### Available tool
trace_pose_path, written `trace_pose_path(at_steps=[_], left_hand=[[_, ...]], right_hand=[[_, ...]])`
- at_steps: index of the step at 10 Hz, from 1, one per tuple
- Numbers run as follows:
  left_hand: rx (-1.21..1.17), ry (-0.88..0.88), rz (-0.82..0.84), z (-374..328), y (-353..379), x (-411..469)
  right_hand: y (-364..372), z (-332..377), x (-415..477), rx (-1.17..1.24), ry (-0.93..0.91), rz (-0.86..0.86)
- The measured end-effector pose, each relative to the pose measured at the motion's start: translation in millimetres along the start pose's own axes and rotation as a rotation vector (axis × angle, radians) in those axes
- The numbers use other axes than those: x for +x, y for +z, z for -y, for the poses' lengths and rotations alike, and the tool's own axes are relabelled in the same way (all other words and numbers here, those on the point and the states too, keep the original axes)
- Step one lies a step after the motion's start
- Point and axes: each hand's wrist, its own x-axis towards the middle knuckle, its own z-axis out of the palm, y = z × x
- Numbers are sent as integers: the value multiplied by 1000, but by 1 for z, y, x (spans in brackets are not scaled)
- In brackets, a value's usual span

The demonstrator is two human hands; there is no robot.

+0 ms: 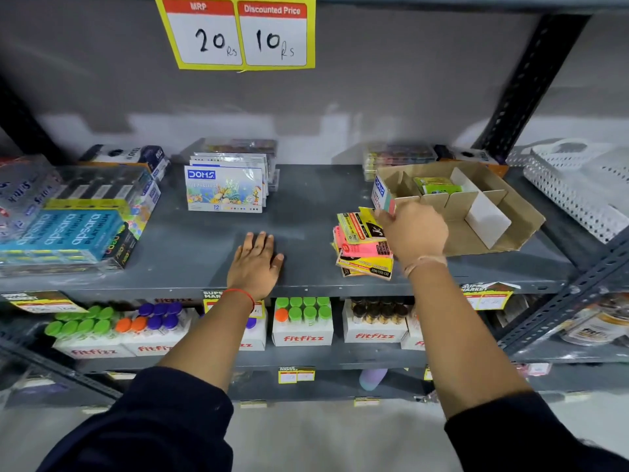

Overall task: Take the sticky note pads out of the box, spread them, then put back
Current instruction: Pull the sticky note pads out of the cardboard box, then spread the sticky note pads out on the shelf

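Resting flat on shelf (190,247), fingers spread, holding nothing: left hand (255,264). Grasping a DOMS pad (383,195) at box front: right hand (413,233). Heaped beside box, unspread: sticky note pads (362,247). Remaining inside cardboard box (493,229): green pad (437,185). Emptying nearly complete; spreading, returning outstanding.

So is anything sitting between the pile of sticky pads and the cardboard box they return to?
Only the right hand, which reaches across the gap at the cardboard box's front corner. The pile of sticky pads lies right beside the box on the shelf; nothing else visibly separates them.
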Motion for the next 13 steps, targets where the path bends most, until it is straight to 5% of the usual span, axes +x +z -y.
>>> trace_pose_path(at_steps=[1,2,3,5,7,9,12,13], left_hand=[[-29,4,-12,0,-1,-1],[-33,1,-13,1,-1,-1],[-30,2,-13,1,1,0],[-23,8,-24,2,2,1],[-21,3,-3,1,1,1],[-21,6,-5,2,2,1],[-12,18,-27,2,2,0],[-5,21,-25,2,2,0]], right_hand=[[-15,12,35,132,-289,332],[-15,27,58,-167,-403,827],[-6,32,64,-461,-490,955],[-2,23,72,-223,-504,841],[-10,31,87,283,-374,628],[11,44,83,-194,-507,846],[33,37,83,-170,-501,676],[34,35,82,-230,-489,753]])
